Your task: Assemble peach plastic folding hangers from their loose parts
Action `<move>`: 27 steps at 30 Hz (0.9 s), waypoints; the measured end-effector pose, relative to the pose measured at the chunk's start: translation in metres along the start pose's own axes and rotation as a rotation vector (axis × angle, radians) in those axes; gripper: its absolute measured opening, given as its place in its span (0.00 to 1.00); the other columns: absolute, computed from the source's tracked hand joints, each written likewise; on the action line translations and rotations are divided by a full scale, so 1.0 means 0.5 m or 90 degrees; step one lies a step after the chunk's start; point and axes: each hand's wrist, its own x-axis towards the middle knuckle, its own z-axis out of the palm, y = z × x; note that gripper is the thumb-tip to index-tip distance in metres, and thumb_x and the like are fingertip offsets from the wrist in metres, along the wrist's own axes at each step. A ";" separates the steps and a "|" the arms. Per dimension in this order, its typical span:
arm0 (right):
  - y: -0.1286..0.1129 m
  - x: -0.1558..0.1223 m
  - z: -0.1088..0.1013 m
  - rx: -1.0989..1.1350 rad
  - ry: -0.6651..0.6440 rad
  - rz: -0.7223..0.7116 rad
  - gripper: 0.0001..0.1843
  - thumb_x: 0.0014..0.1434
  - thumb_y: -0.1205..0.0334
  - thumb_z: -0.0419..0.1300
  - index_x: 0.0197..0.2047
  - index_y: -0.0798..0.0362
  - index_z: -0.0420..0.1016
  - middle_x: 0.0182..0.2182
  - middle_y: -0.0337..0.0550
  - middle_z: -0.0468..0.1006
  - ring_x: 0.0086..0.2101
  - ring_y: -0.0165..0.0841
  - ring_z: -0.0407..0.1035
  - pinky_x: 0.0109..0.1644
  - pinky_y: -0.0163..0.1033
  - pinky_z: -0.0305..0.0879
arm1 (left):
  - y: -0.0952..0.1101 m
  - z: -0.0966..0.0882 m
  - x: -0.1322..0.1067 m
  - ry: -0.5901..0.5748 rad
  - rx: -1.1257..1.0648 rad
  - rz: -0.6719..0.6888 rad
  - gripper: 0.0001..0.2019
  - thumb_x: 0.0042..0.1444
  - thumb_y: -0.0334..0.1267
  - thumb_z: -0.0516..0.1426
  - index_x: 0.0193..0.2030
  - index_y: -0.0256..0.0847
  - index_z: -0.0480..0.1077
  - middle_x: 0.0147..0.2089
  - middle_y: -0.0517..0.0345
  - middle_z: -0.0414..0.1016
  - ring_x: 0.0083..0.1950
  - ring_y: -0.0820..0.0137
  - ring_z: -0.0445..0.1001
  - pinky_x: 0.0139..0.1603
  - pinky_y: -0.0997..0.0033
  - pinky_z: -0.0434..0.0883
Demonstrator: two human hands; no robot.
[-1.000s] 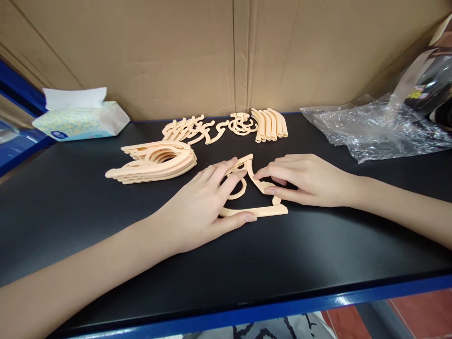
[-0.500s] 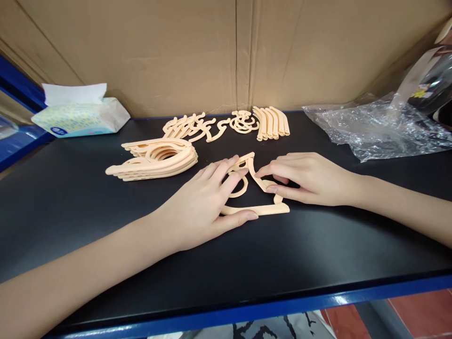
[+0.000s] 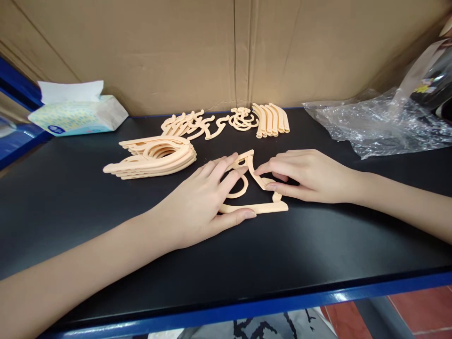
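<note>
A cream plastic folding clothes hanger (image 3: 268,207) lies flat on the black tabletop, partly hidden by my hands. My left hand (image 3: 201,202) is spread over its left side, with fingertips on the upper arm and the thumb along the lower arm. A ring-shaped part shows beside those fingers. At the right end, my right hand (image 3: 307,176) pinches a curved cream piece (image 3: 256,175) between thumb and fingers; it looks like the hanger's hook. Whether this piece is joined to the arms I cannot tell.
A stack of similar hangers (image 3: 151,162) lies to the left. Behind are loose hooks (image 3: 215,129), ring parts (image 3: 243,120) and a row of curved arms (image 3: 271,121). A tissue pack (image 3: 77,115) stands back left, a clear plastic bag (image 3: 374,127) back right. Cardboard (image 3: 158,56) forms the back.
Both hands and the hanger stay almost as they were. The whole view has shifted very slightly.
</note>
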 end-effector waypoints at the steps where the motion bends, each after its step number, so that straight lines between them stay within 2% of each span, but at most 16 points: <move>1: 0.000 0.000 0.000 0.001 0.000 0.000 0.17 0.70 0.53 0.48 0.50 0.53 0.72 0.31 0.40 0.76 0.30 0.31 0.68 0.36 0.37 0.61 | 0.000 0.000 0.000 -0.001 -0.001 0.000 0.36 0.65 0.60 0.47 0.68 0.31 0.57 0.74 0.37 0.49 0.72 0.49 0.53 0.69 0.47 0.59; 27: -0.003 0.003 -0.003 0.011 -0.003 -0.002 0.16 0.70 0.53 0.49 0.49 0.54 0.72 0.30 0.39 0.74 0.29 0.31 0.66 0.35 0.36 0.60 | -0.001 0.000 -0.001 0.007 0.012 0.005 0.37 0.65 0.60 0.46 0.69 0.31 0.56 0.73 0.37 0.51 0.71 0.51 0.55 0.68 0.49 0.60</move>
